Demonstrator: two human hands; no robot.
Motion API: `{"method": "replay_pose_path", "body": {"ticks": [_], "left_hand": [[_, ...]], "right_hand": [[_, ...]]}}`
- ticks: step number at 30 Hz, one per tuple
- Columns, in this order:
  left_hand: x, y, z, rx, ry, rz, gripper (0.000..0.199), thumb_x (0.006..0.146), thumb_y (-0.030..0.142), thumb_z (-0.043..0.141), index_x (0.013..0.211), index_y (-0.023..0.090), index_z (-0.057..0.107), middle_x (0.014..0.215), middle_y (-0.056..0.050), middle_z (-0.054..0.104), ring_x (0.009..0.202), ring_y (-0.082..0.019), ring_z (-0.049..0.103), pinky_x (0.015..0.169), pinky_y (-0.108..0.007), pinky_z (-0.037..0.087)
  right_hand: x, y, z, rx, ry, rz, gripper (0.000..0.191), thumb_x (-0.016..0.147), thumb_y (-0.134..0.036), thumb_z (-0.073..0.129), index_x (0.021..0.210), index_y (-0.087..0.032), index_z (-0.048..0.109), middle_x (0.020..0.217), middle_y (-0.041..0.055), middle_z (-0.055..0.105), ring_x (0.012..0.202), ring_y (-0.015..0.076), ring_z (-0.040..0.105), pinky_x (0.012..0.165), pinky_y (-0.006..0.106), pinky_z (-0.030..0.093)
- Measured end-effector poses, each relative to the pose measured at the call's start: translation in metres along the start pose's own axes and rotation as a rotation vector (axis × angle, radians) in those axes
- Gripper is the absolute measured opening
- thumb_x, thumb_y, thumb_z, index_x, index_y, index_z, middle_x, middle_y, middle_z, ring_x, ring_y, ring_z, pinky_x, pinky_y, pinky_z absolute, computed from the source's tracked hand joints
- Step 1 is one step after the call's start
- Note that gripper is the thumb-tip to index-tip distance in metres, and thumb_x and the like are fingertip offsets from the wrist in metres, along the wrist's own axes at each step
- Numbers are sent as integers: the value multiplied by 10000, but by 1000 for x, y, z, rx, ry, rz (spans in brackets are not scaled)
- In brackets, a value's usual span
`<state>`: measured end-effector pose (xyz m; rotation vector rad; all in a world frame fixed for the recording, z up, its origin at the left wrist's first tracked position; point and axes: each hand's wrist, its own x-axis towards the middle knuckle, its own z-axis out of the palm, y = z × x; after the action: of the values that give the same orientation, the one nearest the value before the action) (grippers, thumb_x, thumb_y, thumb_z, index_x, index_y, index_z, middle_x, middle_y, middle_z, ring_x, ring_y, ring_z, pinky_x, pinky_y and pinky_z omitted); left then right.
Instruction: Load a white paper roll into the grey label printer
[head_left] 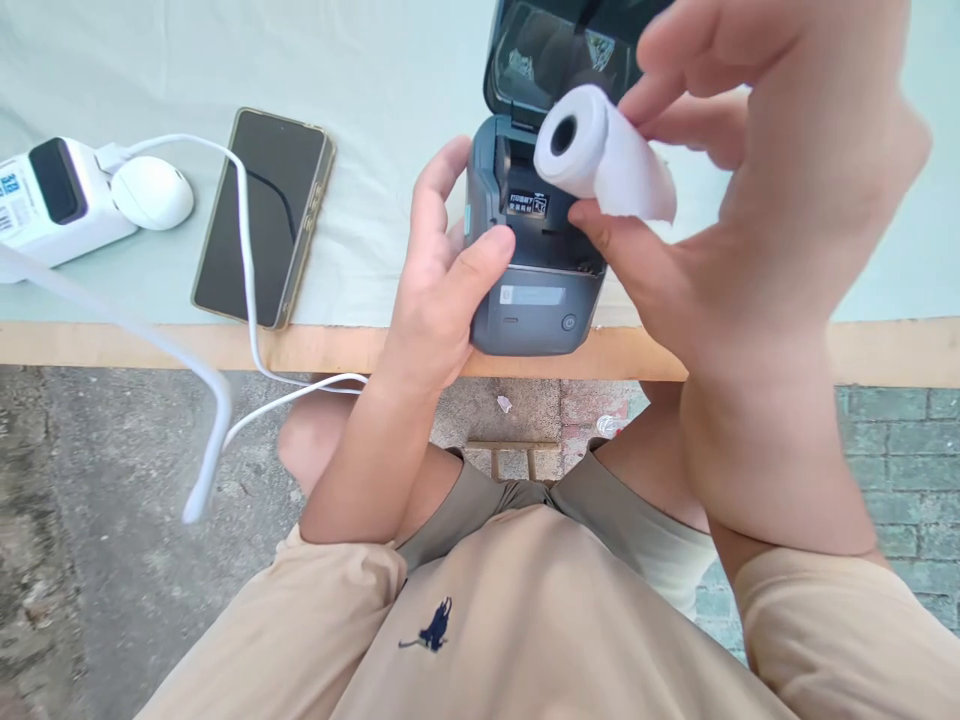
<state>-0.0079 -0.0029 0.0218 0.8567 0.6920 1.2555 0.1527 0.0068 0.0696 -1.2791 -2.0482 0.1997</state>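
Note:
A dark grey label printer (536,312) stands at the table's near edge with its lid (525,62) flipped up. My left hand (442,270) is wrapped around the printer's left side, its thumb lying on the body near the paper bay. Between the thumb and fingers of my right hand (757,190) is a white paper roll (630,165), held above the bay and tilted with its dark core hole toward the left. A short flap of paper hangs loose from the roll. Part of the bay is hidden behind the roll and my right thumb.
A smartphone (259,215) lies left of the printer, with a white cable (244,240) crossing it. At the far left are a white power strip (82,215) and a rounded white plug (152,192). The table's wooden edge (322,348) runs just above my knees.

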Motion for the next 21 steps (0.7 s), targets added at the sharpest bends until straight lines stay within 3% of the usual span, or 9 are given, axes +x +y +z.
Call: {"method": "replay_pose_path", "body": {"ticks": [3,8,11,15,21], "left_hand": [[-2,1,1,47,-5,-11,335,856,311,526,1172,295,415,1101,-7,629,1174,-215,572,902,-321,533],[-3,4,1,111,8,-44,339,849,334,516,1172,304,419,1117,-14,628,1209,-218,553,894,-306,531],[-3,3,1,120,23,-25,338,839,351,522,1163,309,433,1151,-1,625,1243,-227,530,977,-332,493],[-3,3,3,65,-22,8,305,881,340,455,1178,276,435,1160,11,603,1333,-238,439,1007,-378,465],[-1,1,-1,106,-40,55,371,816,287,596,1155,287,444,1193,4,618,1189,-252,558,891,-362,520]], "right_hand": [[4,3,0,-159,-92,1,317,841,-351,472,1079,-152,535,1018,55,594,959,140,580,803,285,512],[7,4,0,-147,-275,-45,97,810,-246,494,897,-219,530,933,-27,615,853,128,593,745,302,470],[5,5,1,-140,-243,-45,132,847,-290,463,846,-217,573,916,-37,642,901,141,617,829,340,457],[-3,0,-1,-150,-88,-195,135,847,-303,478,839,-222,586,868,-44,641,869,133,617,768,324,420],[-9,-9,-5,-75,-224,-333,133,842,-328,491,793,-237,575,919,-85,645,835,108,614,770,328,407]]}}
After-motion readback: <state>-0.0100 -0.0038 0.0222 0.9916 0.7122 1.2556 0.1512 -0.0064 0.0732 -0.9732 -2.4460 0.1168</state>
